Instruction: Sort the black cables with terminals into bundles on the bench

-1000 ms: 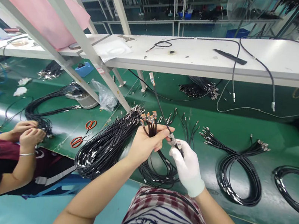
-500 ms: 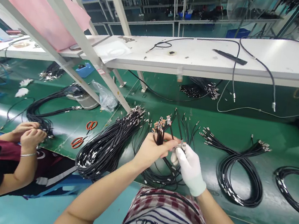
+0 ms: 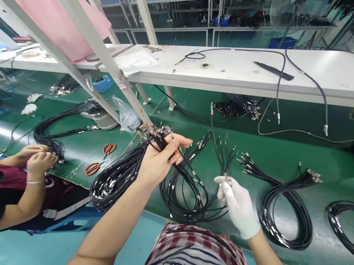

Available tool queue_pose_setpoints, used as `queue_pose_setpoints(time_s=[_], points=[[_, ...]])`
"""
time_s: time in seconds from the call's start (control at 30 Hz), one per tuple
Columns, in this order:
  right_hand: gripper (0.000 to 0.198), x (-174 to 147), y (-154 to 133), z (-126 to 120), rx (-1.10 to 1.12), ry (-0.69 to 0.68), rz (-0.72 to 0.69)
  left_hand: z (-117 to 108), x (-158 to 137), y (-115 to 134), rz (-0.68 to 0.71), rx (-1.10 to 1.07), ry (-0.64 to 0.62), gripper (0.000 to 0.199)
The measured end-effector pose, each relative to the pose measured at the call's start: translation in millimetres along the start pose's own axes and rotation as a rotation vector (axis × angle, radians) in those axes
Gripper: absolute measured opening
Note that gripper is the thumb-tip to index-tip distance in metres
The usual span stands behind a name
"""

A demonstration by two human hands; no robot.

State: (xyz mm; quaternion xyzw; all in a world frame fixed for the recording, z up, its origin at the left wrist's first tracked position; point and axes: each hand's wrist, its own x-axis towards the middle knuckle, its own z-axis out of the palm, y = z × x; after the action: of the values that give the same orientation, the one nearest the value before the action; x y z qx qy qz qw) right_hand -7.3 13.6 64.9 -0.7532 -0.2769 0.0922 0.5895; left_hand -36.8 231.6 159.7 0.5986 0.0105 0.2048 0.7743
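Note:
My bare left hand (image 3: 159,159) is wrapped round a bunch of black cables (image 3: 156,134) whose metal and orange-brown ends stick out past the thumb. It hangs over the right edge of a thick cable bundle (image 3: 119,177) on the green bench. In a white glove, my right hand (image 3: 236,200) pinches a single black cable (image 3: 213,127) near a silvery fitting; the cable's connector end points up and away. Below and between both hands lies a loose coil of black cables (image 3: 180,213), with several ends fanned out behind it.
Crossed cable coils (image 3: 303,224) lie to the right. Orange-handled scissors (image 3: 92,168) and a clear plastic bag (image 3: 127,115) are on the left. A white shelf (image 3: 205,81) spans the back, held by slanting posts. A co-worker's hands (image 3: 38,157) work at far left.
My left hand has moved left with its bunch of cables, away from my right hand. My right hand has shifted slightly right and down, and a single cable now stretches up from it.

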Motion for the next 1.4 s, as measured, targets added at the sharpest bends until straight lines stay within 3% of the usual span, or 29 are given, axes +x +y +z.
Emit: queue_pose_setpoints(time_s=[0.17,0.33,0.5,0.57,0.67,0.77,0.87,1.07,1.23,1.4], points=[[0.037,-0.8,-7.1,4.4,0.007,-0.186,-0.033,7.4,6.6,-5.8,-0.017,0.001,0.026,0.027],[0.041,2.4,-1.8,6.5,0.149,-0.231,0.06,20.6,-0.3,-6.8,-0.11,-0.182,-0.064,0.032],[0.041,0.0,-0.5,-7.5,0.051,-0.224,0.034,23.9,-3.0,-7.6,-0.114,-0.289,0.003,0.025],[0.036,1.7,-12.4,-18.3,-0.079,-0.108,-0.07,24.8,-2.0,-6.1,-0.105,-0.246,0.002,0.027],[0.033,10.7,-43.5,-32.7,-0.263,0.023,-0.222,31.2,-2.3,-1.3,-0.108,-0.134,-0.124,0.024],[0.041,24.4,-74.1,-35.9,-0.418,-0.036,-0.289,44.1,-4.6,4.5,-0.188,0.041,-0.299,0.026],[0.046,33.9,-86.7,-30.3,-0.513,-0.062,-0.284,53.3,-4.3,9.2,-0.229,0.186,-0.313,0.025],[0.03,28.1,-72.9,-23.3,-0.302,-0.197,-0.166,44.3,4.8,11.5,-0.197,0.038,-0.157,0.027],[0.036,25.8,-68.2,-15.3,-0.202,-0.131,-0.168,42.4,2.8,9.4,-0.216,0.039,-0.122,0.024],[0.033,28.2,-69.4,-9.0,-0.123,-0.09,-0.193,38.4,2.8,13.9,-0.271,0.198,-0.27,0.021]])
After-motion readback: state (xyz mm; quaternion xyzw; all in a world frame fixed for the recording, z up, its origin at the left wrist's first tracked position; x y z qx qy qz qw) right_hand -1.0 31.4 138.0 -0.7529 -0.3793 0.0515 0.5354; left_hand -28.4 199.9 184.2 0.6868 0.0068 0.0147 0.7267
